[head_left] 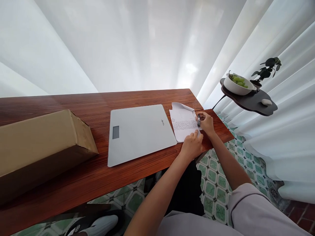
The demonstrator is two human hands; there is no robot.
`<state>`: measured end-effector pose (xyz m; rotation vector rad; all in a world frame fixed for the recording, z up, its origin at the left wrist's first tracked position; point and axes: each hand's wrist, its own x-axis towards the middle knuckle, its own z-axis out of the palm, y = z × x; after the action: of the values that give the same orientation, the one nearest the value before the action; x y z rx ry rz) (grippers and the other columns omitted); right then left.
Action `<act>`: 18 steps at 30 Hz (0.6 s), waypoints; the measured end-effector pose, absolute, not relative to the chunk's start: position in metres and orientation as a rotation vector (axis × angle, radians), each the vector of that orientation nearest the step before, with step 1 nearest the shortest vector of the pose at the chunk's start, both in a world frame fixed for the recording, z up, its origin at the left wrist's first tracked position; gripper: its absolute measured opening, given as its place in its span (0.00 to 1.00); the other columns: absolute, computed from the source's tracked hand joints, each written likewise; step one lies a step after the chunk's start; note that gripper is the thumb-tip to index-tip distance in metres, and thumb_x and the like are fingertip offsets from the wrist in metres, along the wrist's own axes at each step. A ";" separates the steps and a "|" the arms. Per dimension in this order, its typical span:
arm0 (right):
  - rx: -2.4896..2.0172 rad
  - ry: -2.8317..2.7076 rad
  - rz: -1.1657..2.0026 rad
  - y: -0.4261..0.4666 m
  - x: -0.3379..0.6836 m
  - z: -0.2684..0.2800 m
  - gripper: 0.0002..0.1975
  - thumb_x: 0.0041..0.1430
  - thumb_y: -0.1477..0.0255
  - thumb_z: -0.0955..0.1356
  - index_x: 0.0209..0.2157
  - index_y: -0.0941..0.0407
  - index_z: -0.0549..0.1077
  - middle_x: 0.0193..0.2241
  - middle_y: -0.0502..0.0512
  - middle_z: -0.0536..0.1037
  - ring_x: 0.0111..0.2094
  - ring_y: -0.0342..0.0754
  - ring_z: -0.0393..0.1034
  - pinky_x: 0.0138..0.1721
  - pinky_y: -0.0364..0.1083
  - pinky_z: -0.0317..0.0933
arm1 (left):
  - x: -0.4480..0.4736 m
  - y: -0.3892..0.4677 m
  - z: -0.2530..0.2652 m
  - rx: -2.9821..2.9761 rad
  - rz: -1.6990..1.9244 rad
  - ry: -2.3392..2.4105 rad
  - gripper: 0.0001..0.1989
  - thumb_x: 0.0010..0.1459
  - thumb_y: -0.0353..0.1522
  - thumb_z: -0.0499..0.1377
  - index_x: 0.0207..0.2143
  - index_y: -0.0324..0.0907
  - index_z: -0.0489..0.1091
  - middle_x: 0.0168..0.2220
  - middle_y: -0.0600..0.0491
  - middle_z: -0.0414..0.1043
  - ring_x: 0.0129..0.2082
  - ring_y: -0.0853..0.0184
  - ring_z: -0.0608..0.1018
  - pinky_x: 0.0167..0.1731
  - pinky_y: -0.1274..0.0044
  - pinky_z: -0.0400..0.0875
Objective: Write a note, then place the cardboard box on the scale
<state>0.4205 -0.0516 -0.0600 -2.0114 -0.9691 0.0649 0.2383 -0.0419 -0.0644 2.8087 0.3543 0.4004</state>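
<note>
White curtains are hanging behind the long wooden table (93,177), and I am standing at its right end, looking down at a sheet of paper (183,126) lying flat beside a grey bathroom scale (140,132). My right hand (206,123) is closing around a dark pen (198,120), fingers pinched on the barrel, its tip resting at the right edge of the sheet where rows of small writing are showing. My left hand (193,146) is curling loosely, fingertips pressing on the near right corner of the paper to keep it from sliding — it is gripping nothing, only pinning.

As I judge it, I am in the middle of noting something on the sheet, with the pen already at the page. Writing more would call for the pen tip travelling steadily along a line while the left hand is holding the paper flat, since the far edge of the sheet is folding upward.

So the paper is lying directly under both hands, touching the left fingertips, with the pen just above it. A large brown cardboard box (41,147) is sitting at the left end of the table, well apart — and a bowl of grapes (238,84) is resting on a small dark side shelf (253,103) to my right.
</note>
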 end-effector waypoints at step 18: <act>-2.193 -0.945 -0.019 -0.021 0.428 -0.072 0.16 0.47 0.71 0.67 0.39 0.57 0.80 0.24 0.52 0.78 0.29 0.50 0.71 0.42 0.50 0.63 | 0.237 -0.043 -0.065 2.820 0.439 0.350 0.13 0.60 0.32 0.52 0.46 0.38 0.63 0.61 0.38 0.61 0.45 0.58 0.73 0.39 0.68 0.71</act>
<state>0.4278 -0.0205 -0.0722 -2.1926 -0.9452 -0.0187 0.2371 -0.0433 -0.0654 2.8203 0.3504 0.4386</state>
